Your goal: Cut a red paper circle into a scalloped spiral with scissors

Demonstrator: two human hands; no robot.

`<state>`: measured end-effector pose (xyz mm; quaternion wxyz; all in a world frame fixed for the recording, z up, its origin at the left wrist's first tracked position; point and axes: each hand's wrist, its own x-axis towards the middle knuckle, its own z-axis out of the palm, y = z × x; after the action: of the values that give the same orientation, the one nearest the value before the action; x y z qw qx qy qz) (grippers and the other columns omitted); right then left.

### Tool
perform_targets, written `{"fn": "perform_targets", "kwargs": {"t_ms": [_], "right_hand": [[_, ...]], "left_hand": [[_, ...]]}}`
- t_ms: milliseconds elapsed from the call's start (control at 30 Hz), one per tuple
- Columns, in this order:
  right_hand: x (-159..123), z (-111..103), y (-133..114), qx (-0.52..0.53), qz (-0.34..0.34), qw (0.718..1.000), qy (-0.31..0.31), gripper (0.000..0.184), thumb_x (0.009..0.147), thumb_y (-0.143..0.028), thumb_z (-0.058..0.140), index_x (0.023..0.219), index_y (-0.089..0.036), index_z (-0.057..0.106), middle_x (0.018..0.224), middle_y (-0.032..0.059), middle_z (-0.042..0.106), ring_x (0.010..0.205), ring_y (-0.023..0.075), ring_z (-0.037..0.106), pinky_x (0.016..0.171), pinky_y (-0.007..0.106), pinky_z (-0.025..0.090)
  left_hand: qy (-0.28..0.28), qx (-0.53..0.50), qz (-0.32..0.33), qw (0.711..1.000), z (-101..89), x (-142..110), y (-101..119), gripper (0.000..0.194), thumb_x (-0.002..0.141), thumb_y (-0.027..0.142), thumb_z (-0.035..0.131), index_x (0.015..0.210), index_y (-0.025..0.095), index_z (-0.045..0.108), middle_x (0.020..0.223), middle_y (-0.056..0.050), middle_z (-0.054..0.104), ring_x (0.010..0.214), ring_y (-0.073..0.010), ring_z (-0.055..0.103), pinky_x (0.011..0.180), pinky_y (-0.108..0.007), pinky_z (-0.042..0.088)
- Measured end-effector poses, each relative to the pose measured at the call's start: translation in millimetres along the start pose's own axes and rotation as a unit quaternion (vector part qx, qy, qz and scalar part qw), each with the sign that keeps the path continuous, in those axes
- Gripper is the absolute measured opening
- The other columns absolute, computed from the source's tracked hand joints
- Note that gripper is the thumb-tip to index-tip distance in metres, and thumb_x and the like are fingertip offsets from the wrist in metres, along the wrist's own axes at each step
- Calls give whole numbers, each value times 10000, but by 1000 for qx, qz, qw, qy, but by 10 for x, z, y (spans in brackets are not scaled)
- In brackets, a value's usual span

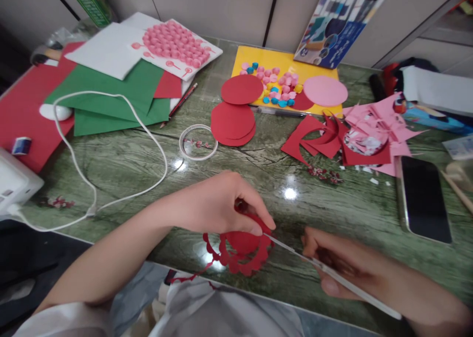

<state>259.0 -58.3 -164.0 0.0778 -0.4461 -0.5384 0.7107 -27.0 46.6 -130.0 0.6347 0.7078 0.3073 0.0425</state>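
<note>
My left hand (pixel 221 204) is closed in a pinch on a red paper cut-out (pixel 242 253) with a scalloped edge, held just above the near edge of the green marble-patterned table (pixel 258 179). A thin red strip trails from the cut-out toward my lap. My right hand (pixel 343 268) is closed round a thin white stick-like tool (pixel 295 251). The tool's tip touches the red paper beside my left thumb.
Red paper circles (pixel 232 122), a tape ring (pixel 198 141), red and pink scraps (pixel 354 140) and a yellow sheet with small paper balls (pixel 281 76) lie ahead. Green and red sheets (pixel 111 95) and a white cable (pixel 92 179) are at left. A phone (pixel 423 199) lies right.
</note>
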Motion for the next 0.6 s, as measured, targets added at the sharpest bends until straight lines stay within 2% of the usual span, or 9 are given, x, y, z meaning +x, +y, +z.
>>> {"fn": "perform_targets", "kwargs": {"t_ms": [33,100,233,300,367,500,600], "right_hand": [[-2,-8,28,-22,2,999,-27,262,906,-499,613,932,-247,546,756,-20,501,628,150,382,552,264,294],[-6,-22,61,-52,17,998,-41,255,925,-497,580,935,-249,520,762,-20,483,642,155,374,562,269,285],[13,-28,24,-30,36,998,-45,263,943,-518,542,941,-259,493,768,-22,482,649,157,388,567,273,292],[38,-21,-38,-4,33,999,-34,305,931,-564,533,937,-264,481,777,-25,460,662,160,379,577,278,297],[66,-7,-118,20,25,999,-7,354,902,-609,548,916,-263,475,776,-31,420,670,161,344,585,279,293],[112,31,-249,92,3,995,40,397,868,-632,587,906,-261,450,757,-41,389,652,153,302,580,273,270],[151,59,-259,142,-30,989,37,387,872,-616,593,916,-261,447,743,-42,389,625,145,279,551,269,234]], "left_hand": [[-2,1,2,1000,3,0,-1,152,801,217,697,913,204,799,714,-18,700,611,-121,571,541,-204,414],[-6,7,6,1000,5,0,-5,148,795,214,704,907,207,800,700,-17,698,601,-119,570,532,-196,412],[9,0,7,1000,7,6,-26,146,796,222,703,905,223,800,721,-17,716,613,-119,591,541,-188,432],[48,-24,7,999,19,24,-41,167,798,239,703,938,231,793,800,-25,745,670,-132,627,574,-193,460],[112,-63,7,992,43,53,-55,184,788,249,714,955,228,788,860,-34,759,708,-142,647,597,-203,477],[245,-159,2,957,124,119,-74,141,720,247,778,851,196,793,675,-5,687,580,-98,577,524,-185,428],[278,-227,7,933,197,147,-84,142,680,247,813,810,195,790,633,10,654,559,-84,561,522,-177,434]]}}
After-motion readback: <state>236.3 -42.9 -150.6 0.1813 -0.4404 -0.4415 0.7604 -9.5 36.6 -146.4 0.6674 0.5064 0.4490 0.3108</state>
